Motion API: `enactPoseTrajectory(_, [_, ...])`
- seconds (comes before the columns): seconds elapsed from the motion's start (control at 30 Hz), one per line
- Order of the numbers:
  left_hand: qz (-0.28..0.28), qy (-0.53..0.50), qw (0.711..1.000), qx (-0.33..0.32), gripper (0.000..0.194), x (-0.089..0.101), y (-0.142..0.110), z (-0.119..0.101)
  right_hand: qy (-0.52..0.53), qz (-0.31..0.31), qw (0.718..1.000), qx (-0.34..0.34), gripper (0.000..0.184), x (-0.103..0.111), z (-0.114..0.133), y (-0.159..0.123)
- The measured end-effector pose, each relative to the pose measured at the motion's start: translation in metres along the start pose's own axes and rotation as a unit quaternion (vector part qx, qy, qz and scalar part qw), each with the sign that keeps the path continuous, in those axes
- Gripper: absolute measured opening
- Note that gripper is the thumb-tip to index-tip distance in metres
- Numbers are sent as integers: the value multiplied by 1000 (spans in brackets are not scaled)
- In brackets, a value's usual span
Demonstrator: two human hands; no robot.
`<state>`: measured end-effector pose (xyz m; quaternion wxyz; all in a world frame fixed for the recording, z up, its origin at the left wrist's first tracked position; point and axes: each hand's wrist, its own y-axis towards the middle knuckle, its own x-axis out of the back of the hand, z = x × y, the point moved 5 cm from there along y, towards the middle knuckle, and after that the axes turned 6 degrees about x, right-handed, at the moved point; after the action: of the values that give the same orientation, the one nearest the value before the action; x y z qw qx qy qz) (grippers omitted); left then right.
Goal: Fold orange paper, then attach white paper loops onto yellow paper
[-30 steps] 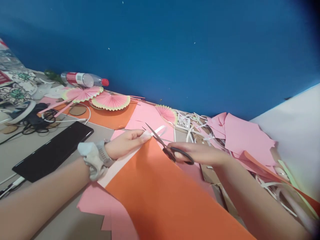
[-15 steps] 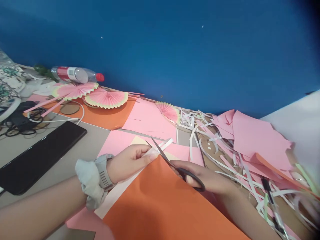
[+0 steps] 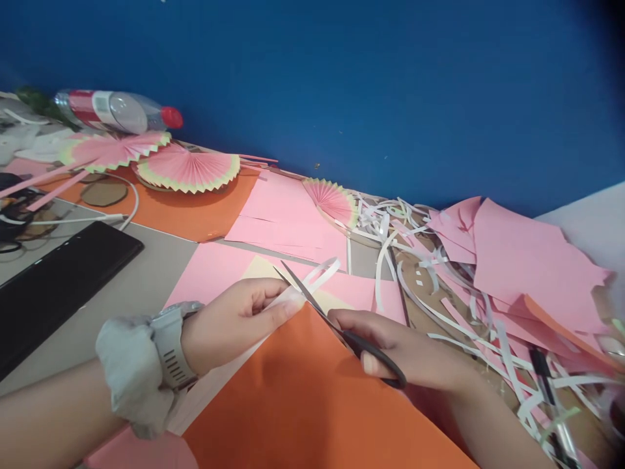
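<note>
My left hand [image 3: 239,319] pinches the top corner of an orange sheet of paper [image 3: 303,404] together with its white edge, thumb on top. Black-handled scissors [image 3: 374,359] are in my right hand [image 3: 415,345], fingers around the handles. Their blades lie slantwise across the paper's corner, tips up and left past my left fingertips, slightly apart. A thin white strip [image 3: 328,273] curls up beyond the blades. Pink paper [image 3: 208,264] and a pale yellow piece [image 3: 254,266] lie beneath my hands.
Pleated pink fans [image 3: 190,169] and a red-capped bottle [image 3: 127,112] lie at the back left, before a blue wall [image 3: 312,78]. A black phone [image 3: 68,286] rests at left. White paper strips [image 3: 385,225], pink offcuts [image 3: 527,247] and a pen [image 3: 551,397] crowd the right.
The view has shifted, so the bottle, fans and phone sit further left. The white strip now bends into a loop. Both hands keep their grip, and the scissor blades remain across the corner.
</note>
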<state>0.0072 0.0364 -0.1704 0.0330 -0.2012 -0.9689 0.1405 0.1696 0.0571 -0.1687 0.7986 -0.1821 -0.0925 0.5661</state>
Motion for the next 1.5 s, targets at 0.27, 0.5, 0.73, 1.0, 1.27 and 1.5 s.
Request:
enactPoseTrajectory(0.27, [1, 1, 1000, 14, 32, 0, 1, 2, -9, 21, 1000, -20, 55, 3, -1, 0])
enactPoseTrajectory(0.5, [-2, -2, 1000, 15, 33, 1, 2, 6, -11, 21, 999, -46, 53, 4, 0, 2])
enactPoseTrajectory(0.73, [6, -19, 1000, 10, 32, -1, 0, 2, -3, 10, 999, -39, 50, 2, -1, 1])
enactPoseTrajectory(1.0, [12, -31, 999, 2, 30, -1, 1, 2, 24, 22, 999, -22, 44, -1, -4, 1])
enactPoseTrajectory(1.27, [10, -27, 1000, 4, 30, 1, 1, 3, 40, 22, 998, -33, 45, -1, -4, 0])
enactPoseTrajectory(1.5, [13, -28, 1000, 6, 30, 0, 1, 3, 31, 10, 999, -24, 54, -1, -5, 0])
